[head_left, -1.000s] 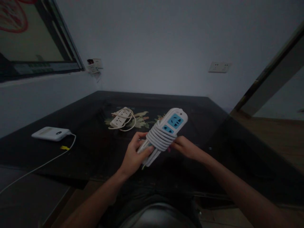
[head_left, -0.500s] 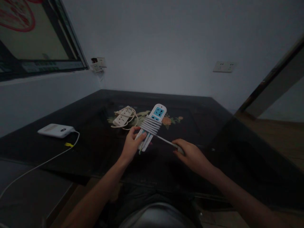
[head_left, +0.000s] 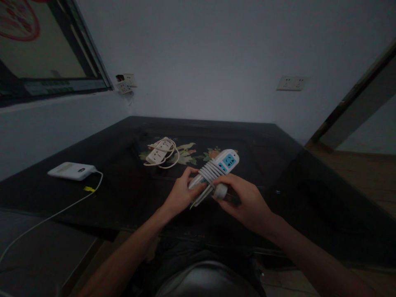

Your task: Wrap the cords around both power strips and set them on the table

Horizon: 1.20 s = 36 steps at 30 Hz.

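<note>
A white power strip (head_left: 230, 159) with blue socket faces is held tilted over the dark table. Its pale cord (head_left: 209, 170) is wound around the middle in several turns. My left hand (head_left: 182, 189) grips the strip's lower end, thumb on top. Close against the wound cord, my right hand (head_left: 244, 198) holds the cord's plug (head_left: 220, 191) between thumb and fingers. The plug's prongs cannot be made out. A thin yellow-green bit sticks out at the strip's lower end.
Behind my left hand lies a second power strip (head_left: 159, 151) with a loosely looped cord. A white power bank (head_left: 72, 170) with a cable and yellow tag (head_left: 89, 189) rests at the left on the dark table (head_left: 136, 132). Wall sockets (head_left: 291, 83) are at the back.
The power strip has moved right and tilted further over. My right hand has brought the plug in from the right, from the end of a stretched cord to beside the wound turns.
</note>
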Tool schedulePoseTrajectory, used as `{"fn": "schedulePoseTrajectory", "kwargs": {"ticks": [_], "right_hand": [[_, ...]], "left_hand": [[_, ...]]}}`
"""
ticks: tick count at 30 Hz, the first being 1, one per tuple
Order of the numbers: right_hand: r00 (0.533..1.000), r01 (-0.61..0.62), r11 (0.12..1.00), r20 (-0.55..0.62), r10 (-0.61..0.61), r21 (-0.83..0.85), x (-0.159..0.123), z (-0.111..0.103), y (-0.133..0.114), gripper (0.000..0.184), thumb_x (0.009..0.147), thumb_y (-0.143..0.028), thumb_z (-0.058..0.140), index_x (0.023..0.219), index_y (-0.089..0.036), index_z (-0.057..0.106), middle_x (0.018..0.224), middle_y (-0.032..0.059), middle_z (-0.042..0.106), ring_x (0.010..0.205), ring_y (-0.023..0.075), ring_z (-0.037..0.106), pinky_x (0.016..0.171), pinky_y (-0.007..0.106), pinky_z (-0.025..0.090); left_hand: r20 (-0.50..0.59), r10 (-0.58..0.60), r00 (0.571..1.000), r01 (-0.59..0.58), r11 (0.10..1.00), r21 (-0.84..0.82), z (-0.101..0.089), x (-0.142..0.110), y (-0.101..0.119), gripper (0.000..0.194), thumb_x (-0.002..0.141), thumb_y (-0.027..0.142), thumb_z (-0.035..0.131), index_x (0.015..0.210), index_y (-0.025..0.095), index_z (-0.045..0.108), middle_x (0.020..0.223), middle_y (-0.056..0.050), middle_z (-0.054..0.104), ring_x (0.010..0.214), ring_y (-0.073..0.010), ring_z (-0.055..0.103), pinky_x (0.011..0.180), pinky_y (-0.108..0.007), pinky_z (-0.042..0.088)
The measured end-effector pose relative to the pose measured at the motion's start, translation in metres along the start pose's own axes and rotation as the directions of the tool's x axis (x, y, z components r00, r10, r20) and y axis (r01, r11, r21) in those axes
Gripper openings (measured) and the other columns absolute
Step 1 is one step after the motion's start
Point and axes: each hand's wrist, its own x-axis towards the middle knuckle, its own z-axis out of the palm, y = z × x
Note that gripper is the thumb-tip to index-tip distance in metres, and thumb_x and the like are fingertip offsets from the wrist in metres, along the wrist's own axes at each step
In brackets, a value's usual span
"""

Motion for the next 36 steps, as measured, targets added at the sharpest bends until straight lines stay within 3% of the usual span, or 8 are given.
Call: {"fn": "schedulePoseTrajectory", "kwargs": {"ticks": [5,10,15,20,24,27,33,36], "right_hand": [[0.965,-0.204,0.969,0.194,0.176,0.141,0.017,-0.005,0.001,0.031,0.083,-0.022,0.061,0.113,-0.021,0.053,0.100,0.0061,0.066,0.085,0.0189,0.064,0.073,0.029,0.049],[0.920,-0.068,0.998,0.388,0.062,0.001,0.025,-0.006,0.003,0.031,0.083,-0.027,0.067,0.112,-0.018,0.059,0.103,0.0087,0.065,0.097,0.0227,0.058,0.081,0.034,0.045],[0.909,-0.053,0.996,0.416,0.016,0.078,0.026,-0.006,0.013,0.036,0.075,-0.036,0.075,0.105,-0.020,0.064,0.101,0.0058,0.066,0.098,0.0210,0.058,0.084,0.032,0.044],[0.900,-0.102,0.994,0.430,0.073,0.044,0.022,-0.007,0.021,0.039,0.076,-0.041,0.072,0.109,-0.023,0.060,0.106,0.0043,0.067,0.097,0.0201,0.062,0.081,0.030,0.045],[0.898,-0.108,0.984,0.412,0.156,-0.139,0.020,-0.004,0.029,0.056,0.072,-0.058,0.069,0.113,-0.022,0.057,0.107,0.0076,0.068,0.093,0.0252,0.065,0.074,0.032,0.046],[0.885,-0.100,0.976,0.431,0.175,-0.193,0.018,0.003,0.038,0.055,0.075,-0.060,0.064,0.113,-0.021,0.058,0.106,0.0087,0.069,0.095,0.0269,0.066,0.075,0.033,0.046],[0.887,-0.090,0.984,0.436,0.150,-0.156,0.006,0.021,0.053,0.046,0.081,-0.055,0.060,0.114,-0.022,0.059,0.110,0.0082,0.068,0.102,0.0252,0.064,0.082,0.033,0.045],[0.898,-0.100,0.983,0.412,0.156,-0.155,-0.001,0.027,0.056,0.047,0.082,-0.054,0.060,0.114,-0.020,0.059,0.108,0.0093,0.068,0.100,0.0251,0.064,0.082,0.034,0.045]], "left_hand": [[0.093,0.025,0.995,-0.049,0.962,0.267,0.011,-0.011,0.009,0.036,0.079,0.035,0.061,0.109,0.020,0.049,0.087,-0.004,0.070,0.077,-0.0226,0.068,0.062,-0.027,0.046],[0.197,-0.045,0.979,-0.064,0.854,0.516,0.018,-0.022,0.010,0.032,0.079,0.035,0.057,0.106,0.018,0.056,0.085,-0.008,0.071,0.077,-0.0280,0.069,0.062,-0.029,0.045],[0.288,-0.085,0.954,-0.072,0.867,0.494,0.021,-0.029,0.010,0.037,0.077,0.036,0.058,0.110,0.018,0.057,0.092,-0.008,0.072,0.081,-0.0275,0.069,0.061,-0.028,0.046],[0.273,-0.074,0.959,-0.069,0.874,0.481,0.019,-0.029,0.010,0.042,0.077,0.040,0.060,0.113,0.018,0.056,0.096,-0.010,0.072,0.084,-0.0289,0.070,0.062,-0.029,0.048],[0.202,-0.055,0.978,-0.091,0.759,0.645,0.017,-0.024,0.012,0.069,0.080,0.038,0.058,0.139,0.015,0.032,0.102,-0.013,0.072,0.086,-0.0317,0.070,0.069,-0.035,0.050],[0.193,-0.041,0.980,-0.118,0.664,0.738,0.015,-0.021,0.011,0.076,0.083,0.036,0.055,0.146,0.015,0.019,0.106,-0.016,0.071,0.087,-0.0340,0.070,0.074,-0.040,0.051],[0.275,-0.045,0.960,-0.187,0.627,0.756,0.015,-0.018,0.000,0.052,0.085,0.035,0.055,0.133,0.018,0.043,0.112,-0.013,0.069,0.095,-0.0320,0.068,0.079,-0.038,0.051],[0.303,-0.034,0.953,-0.223,0.601,0.768,0.014,-0.017,-0.005,0.051,0.085,0.034,0.057,0.132,0.019,0.045,0.115,-0.012,0.068,0.098,-0.0311,0.067,0.079,-0.038,0.051]]}}
